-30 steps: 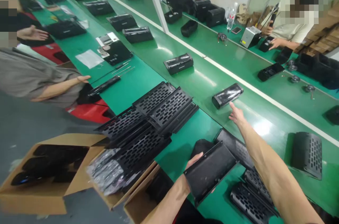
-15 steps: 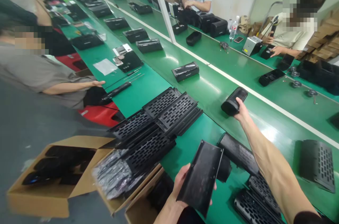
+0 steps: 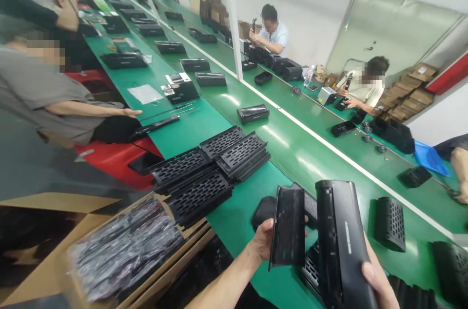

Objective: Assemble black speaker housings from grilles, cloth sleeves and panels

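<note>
My left hand (image 3: 264, 240) is closed on the edge of a black plastic panel (image 3: 289, 226), which stands nearly upright with its smooth inner side showing. Beside it, my right hand (image 3: 376, 275) grips a long black plastic housing (image 3: 345, 245) with rounded sides and a small light label on its face. The two parts are close together over the bench, with a gap between them. Partly hidden behind them lie a slotted black cover (image 3: 311, 266) and a dark rounded part (image 3: 263, 212).
Stacked slotted panels (image 3: 199, 192) lie on the green bench to the left. Below them is a carton of plastic-wrapped parts (image 3: 127, 245). Black housings (image 3: 253, 113) sit along the green line. A slotted housing (image 3: 390, 223) stands at right. Co-workers sit on both sides.
My right hand has come back from the line and now holds the black housing close to me. The panel in my left hand has turned more upright. My view has swung to the right.
</note>
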`<state>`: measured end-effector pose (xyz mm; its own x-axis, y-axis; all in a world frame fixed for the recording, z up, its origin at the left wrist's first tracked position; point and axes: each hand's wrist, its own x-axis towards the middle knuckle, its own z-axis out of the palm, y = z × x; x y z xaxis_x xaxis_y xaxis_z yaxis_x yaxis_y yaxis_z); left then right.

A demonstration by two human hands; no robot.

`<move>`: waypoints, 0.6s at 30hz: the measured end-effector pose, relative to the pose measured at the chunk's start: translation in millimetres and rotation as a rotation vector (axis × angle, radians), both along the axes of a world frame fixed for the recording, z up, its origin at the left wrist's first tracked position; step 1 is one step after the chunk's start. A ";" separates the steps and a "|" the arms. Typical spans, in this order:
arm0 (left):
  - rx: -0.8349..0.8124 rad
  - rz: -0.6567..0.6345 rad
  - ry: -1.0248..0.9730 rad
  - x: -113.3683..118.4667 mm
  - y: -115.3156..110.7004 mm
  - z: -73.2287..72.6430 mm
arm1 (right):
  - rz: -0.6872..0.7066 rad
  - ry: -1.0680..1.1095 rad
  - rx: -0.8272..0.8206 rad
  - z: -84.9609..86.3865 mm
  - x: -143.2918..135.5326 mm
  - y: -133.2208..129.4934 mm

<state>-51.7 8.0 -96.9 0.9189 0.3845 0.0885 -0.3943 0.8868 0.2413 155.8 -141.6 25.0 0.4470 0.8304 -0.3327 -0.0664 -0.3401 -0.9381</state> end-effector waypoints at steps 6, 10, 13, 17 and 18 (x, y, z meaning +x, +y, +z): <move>-0.018 0.105 -0.037 23.9 -33.9 8.1 | 0.129 -0.437 -0.030 50.6 -34.8 -15.9; -0.010 0.090 -0.064 32.8 -52.0 14.7 | 0.180 -0.562 -0.054 43.6 -47.0 -16.7; 0.016 0.077 -0.048 33.7 -56.7 19.7 | 0.232 -0.606 -0.073 40.5 -46.4 -20.7; 0.046 0.092 -0.069 31.2 -58.3 25.6 | 0.326 -0.635 -0.143 41.3 -47.1 -25.3; 0.050 0.096 -0.078 30.5 -58.8 26.9 | 0.338 -0.642 -0.150 40.9 -48.5 -25.7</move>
<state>-21.3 -50.8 -70.1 0.8677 0.4636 0.1795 -0.4960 0.8315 0.2501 107.3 -167.3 65.9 0.3200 0.9233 -0.2124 0.6108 -0.3724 -0.6988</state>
